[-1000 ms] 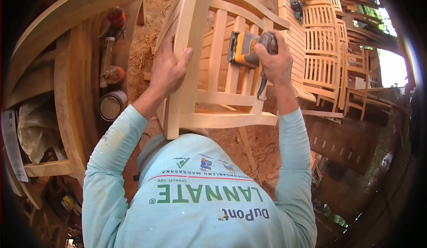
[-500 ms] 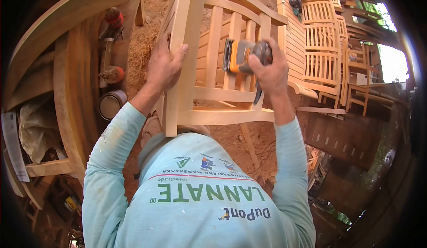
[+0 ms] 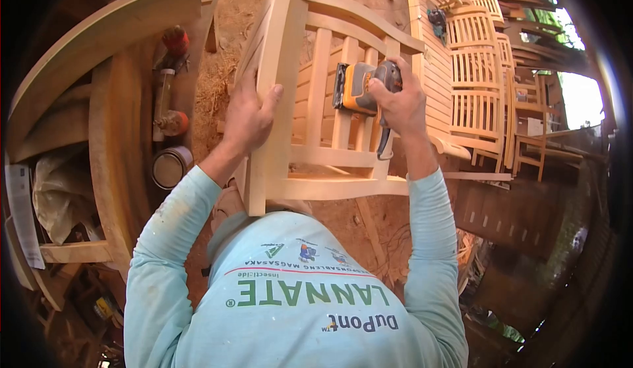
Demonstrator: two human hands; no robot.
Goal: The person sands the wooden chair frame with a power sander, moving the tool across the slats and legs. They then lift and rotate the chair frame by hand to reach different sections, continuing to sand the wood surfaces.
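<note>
We are looking down at an open-sided woodworking shed. The floor (image 3: pixel 227 51) beyond the hands is bare red dirt, covered in pale sawdust and shavings. Left of the left hand, big curved timber pieces (image 3: pixel 112 124) are arcing around the edge of the view. Right of the right hand, finished slatted chairs (image 3: pixel 475 91) are standing stacked in rows, with daylight coming in behind them.

Between the hands we are seeing an unfinished pale wood chair (image 3: pixel 316 153), tipped off its feet, its slats running away from us. The left hand (image 3: pixel 250 114) is closing around one thick post of it, with the thumb lying on the near face and the fingers curling behind. The right hand (image 3: pixel 399 104) is wrapping tight around the top of an orange and grey sander (image 3: pixel 355 88), and the sander's pad is pressing flat against the slats just left of that hand. Both arms are in light blue sleeves.

Below and left of the left hand, a round can (image 3: pixel 170 167) is sitting by the curved timber. A dark cord (image 3: pixel 384 145) is hanging below the right hand.
</note>
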